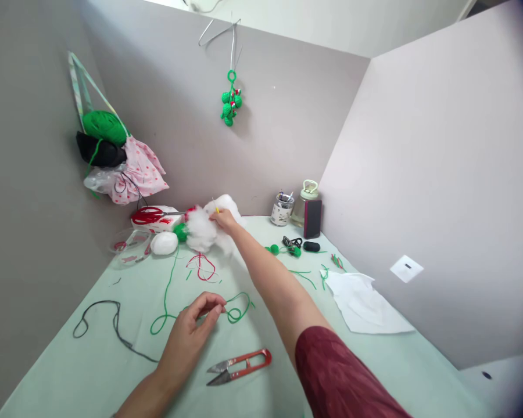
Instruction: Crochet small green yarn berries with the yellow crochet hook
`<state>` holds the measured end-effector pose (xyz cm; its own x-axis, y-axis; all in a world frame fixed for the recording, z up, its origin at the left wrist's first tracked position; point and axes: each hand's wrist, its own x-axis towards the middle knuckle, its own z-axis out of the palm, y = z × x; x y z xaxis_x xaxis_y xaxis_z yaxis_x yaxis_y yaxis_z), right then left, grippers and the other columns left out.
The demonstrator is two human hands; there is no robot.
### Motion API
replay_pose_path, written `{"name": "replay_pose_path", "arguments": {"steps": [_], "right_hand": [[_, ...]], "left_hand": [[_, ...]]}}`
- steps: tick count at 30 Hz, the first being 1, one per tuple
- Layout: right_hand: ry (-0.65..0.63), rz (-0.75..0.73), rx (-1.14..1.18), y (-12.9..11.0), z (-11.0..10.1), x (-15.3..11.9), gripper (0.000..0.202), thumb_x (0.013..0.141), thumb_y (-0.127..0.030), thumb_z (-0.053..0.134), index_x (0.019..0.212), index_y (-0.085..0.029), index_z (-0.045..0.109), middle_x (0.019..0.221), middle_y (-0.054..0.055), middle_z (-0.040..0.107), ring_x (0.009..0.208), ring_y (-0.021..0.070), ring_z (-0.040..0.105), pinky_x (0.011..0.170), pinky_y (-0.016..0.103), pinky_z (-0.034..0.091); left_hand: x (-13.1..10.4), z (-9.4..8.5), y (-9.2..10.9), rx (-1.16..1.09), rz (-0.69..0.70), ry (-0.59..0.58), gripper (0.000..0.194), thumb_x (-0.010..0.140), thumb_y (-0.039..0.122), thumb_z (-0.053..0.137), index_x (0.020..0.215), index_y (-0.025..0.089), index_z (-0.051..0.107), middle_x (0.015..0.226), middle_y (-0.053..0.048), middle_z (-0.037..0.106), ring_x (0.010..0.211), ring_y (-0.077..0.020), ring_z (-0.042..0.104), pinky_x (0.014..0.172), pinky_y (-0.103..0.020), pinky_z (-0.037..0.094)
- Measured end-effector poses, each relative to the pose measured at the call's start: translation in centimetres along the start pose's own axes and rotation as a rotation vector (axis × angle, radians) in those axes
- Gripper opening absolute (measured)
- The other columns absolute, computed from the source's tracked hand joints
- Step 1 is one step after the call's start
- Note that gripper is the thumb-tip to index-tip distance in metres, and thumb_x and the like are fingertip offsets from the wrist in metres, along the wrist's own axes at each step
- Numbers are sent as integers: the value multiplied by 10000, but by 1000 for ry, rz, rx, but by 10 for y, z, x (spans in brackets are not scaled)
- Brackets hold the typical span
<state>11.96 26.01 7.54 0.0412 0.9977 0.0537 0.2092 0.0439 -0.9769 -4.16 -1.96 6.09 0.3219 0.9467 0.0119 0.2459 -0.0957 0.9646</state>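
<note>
My left hand point(196, 325) rests above the near part of the table, thumb and fingers pinched together on the green yarn point(239, 316), which loops out on both sides. My right hand point(224, 220) reaches to the back and is closed around a thin tool with a yellow handle, seemingly a crochet hook point(217, 209). Its fingers touch the white fluffy stuffing point(201, 229); whether they also grip a tuft is hidden. Just right of my left hand lie red-handled thread snips point(239, 367), blades apart.
A green yarn ball point(181, 232), a white yarn ball point(164, 243) and red-handled scissors point(148, 215) sit back left. Dark cord point(118, 325) lies front left. At right are a pen cup point(282, 210), a bottle point(303, 203), a phone point(312, 219) and white paper point(366, 305).
</note>
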Motion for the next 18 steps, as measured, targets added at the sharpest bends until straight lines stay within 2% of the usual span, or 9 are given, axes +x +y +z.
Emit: {"name": "replay_pose_path", "arguments": {"steps": [5,10,13,18], "right_hand": [[71,-23,-180,-38,-56,5,379,1001,-367,669,1326,-176,623,1333,110,656,1127,257,687,941,474,606],[299,-170,-361,-63,-119,-17,385,1007,-370,659,1343,-187,615,1359,113,643,1144,260,680,955,480,601],[350,-219,-512,-59,-141,-38,380,1007,-368,659,1339,-188,618,1362,113,642,1150,260,678,960,481,599],[342,-181,-764,-37,-157,-63,357,1009,-369,657,1318,-191,632,1351,111,650,1141,255,680,958,474,599]], "left_hand": [[-4,2,9,25,28,-15,298,941,508,550,939,240,680,952,-55,737,961,-261,675,837,-332,504],[-4,1,11,35,70,19,278,906,501,569,902,247,684,917,-52,754,922,-271,694,847,-358,514],[-3,1,10,30,76,37,271,884,499,583,885,248,683,903,-52,755,903,-272,694,822,-358,522],[-2,2,7,29,77,45,263,878,485,582,879,241,680,895,-48,746,885,-260,687,808,-348,514]]}}
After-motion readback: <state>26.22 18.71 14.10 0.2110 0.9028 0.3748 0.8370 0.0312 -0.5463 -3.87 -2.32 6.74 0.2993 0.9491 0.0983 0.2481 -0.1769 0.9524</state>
